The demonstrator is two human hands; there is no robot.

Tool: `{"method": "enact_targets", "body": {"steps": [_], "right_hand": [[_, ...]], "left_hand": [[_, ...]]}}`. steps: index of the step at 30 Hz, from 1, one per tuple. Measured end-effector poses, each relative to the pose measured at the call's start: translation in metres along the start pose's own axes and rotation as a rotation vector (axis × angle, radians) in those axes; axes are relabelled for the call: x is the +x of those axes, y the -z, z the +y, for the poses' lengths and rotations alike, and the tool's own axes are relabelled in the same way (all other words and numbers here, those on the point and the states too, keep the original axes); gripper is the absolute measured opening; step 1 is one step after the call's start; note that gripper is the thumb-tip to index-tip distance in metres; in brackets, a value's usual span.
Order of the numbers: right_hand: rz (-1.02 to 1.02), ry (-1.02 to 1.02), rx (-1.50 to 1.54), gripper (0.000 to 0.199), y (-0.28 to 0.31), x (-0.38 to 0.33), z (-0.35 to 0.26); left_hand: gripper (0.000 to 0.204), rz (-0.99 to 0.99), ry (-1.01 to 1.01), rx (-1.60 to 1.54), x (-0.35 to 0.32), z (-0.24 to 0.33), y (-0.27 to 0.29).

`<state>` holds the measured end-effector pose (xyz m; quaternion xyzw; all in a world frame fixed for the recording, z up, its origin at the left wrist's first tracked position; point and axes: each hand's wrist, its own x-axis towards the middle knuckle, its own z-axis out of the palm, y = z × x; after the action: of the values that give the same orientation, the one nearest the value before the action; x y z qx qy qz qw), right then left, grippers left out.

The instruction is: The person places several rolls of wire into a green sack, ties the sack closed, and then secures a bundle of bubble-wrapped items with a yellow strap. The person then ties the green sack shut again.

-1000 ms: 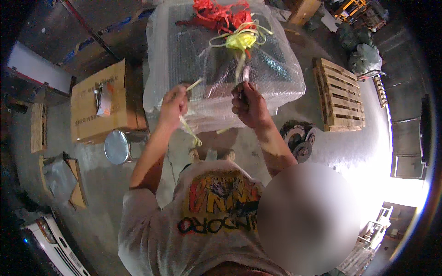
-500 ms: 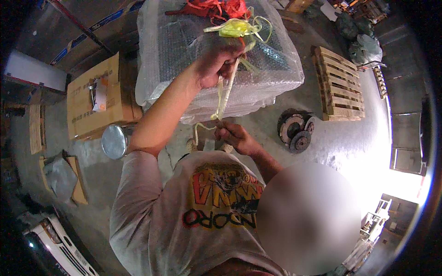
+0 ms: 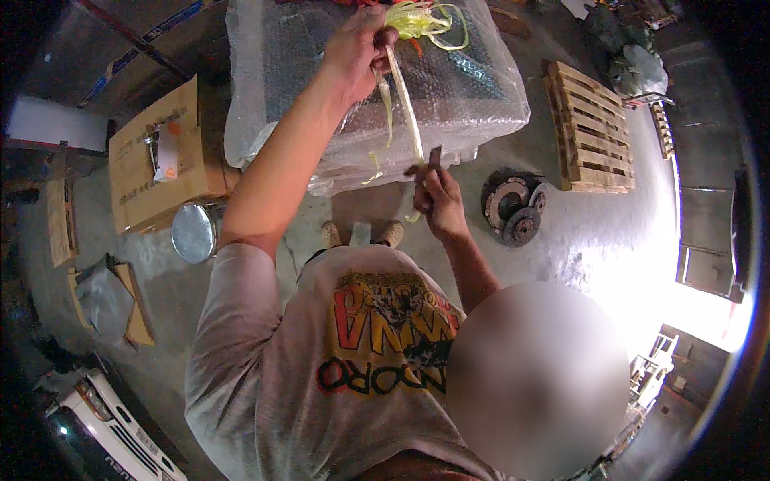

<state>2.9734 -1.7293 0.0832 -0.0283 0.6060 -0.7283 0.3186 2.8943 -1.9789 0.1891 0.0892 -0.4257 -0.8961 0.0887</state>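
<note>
My left hand is closed on a pale yellow plastic strap above the bubble-wrapped load. The strap runs taut down to my right hand, whose fingers are closed around its lower part. A short tail of strap shows below those fingers. Out of the top of the right hand sticks a small dark, flat, blade-like piece; its kind is unclear. A frayed strand hangs loose from the left hand. Beside that hand, a tangled yellow-green strap bundle lies on the load.
On the left stand a cardboard box and a round silver-topped object. Dark metal discs lie on the floor to the right, near a wooden pallet. Part of a white vehicle shows at lower left.
Both hands have moved up in the picture, the right one also rightward. The strap between them is now stretched straight, and a loose frayed strand hangs apart. The dark flat piece has come into sight.
</note>
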Motion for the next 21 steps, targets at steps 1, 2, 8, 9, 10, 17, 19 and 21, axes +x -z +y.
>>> {"method": "enact_targets", "body": {"steps": [1, 2, 8, 9, 10, 17, 19, 21], "right_hand": [[-0.048, 0.212, -0.106, 0.037, -0.005, 0.009, -0.008], [-0.028, 0.376, -0.218, 0.038, -0.015, 0.02, -0.012], [-0.509, 0.058, 0.17, 0.033, -0.041, 0.033, -0.033], [-0.619, 0.026, 0.308, 0.031, -0.039, 0.026, -0.035], [-0.646, 0.022, 0.384, 0.028, -0.036, 0.023, -0.038], [-0.557, -0.179, 0.446, 0.028, 0.005, 0.014, -0.047], [-0.472, -0.221, 0.376, 0.027, 0.019, 0.017, -0.041], [-0.447, -0.257, 0.35, 0.026, 0.033, 0.02, -0.033]], "left_hand": [[0.014, -0.029, -0.033, -0.011, 0.001, 0.002, -0.004], [0.013, 0.004, 0.003, -0.069, 0.002, 0.001, -0.012], [0.01, 0.206, -0.071, -0.072, 0.025, 0.007, -0.027], [0.01, 0.248, -0.064, -0.07, 0.037, 0.016, -0.016], [0.01, 0.278, -0.065, -0.076, 0.048, 0.021, -0.003], [0.011, 0.421, -0.221, -0.126, 0.119, 0.102, 0.148], [0.012, 0.44, -0.271, -0.125, 0.132, 0.132, 0.189], [0.013, 0.457, -0.307, -0.11, 0.145, 0.16, 0.228]]}}
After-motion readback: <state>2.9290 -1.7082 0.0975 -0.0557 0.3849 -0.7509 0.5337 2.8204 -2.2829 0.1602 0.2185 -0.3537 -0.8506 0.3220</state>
